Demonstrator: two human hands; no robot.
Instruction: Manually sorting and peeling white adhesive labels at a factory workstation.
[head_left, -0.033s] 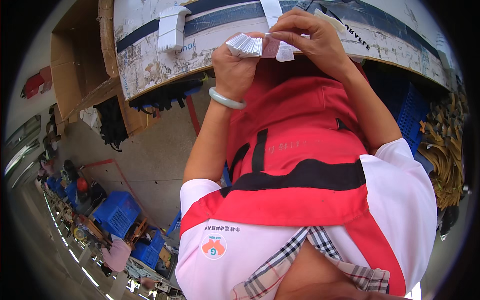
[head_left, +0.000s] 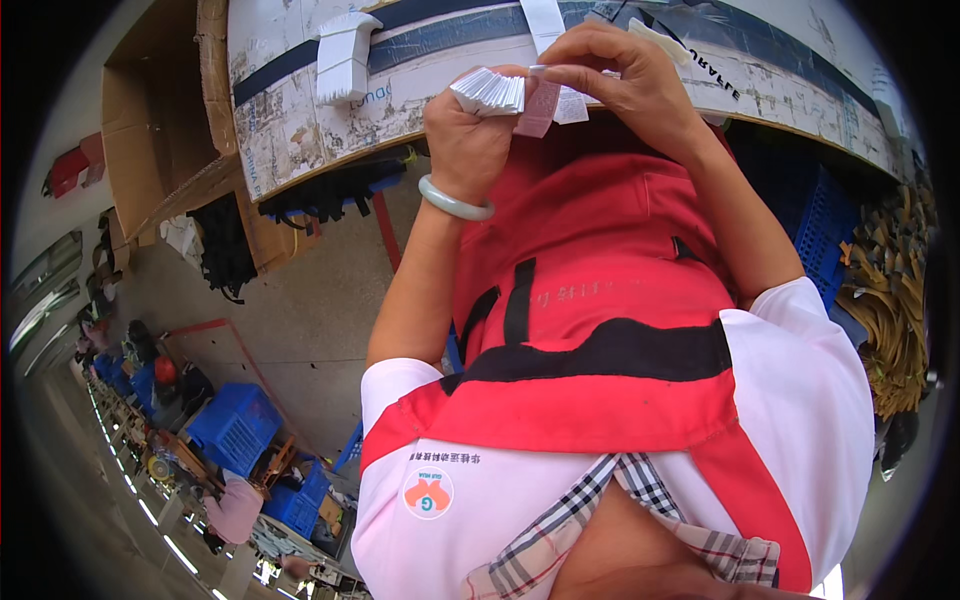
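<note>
My left hand grips a fanned stack of small white labels in front of my chest. A pale green bangle circles that wrist. My right hand pinches a single pinkish-white label at the edge of the stack with thumb and fingers. Both hands hover at the near edge of a worn white worktable with a dark stripe. Another pile of white labels lies on the table to the left of my hands.
An open cardboard box stands left of the table, with black straps hanging below it. Blue crates sit on the floor at lower left and another blue crate at right, beside a bundle of tan strips.
</note>
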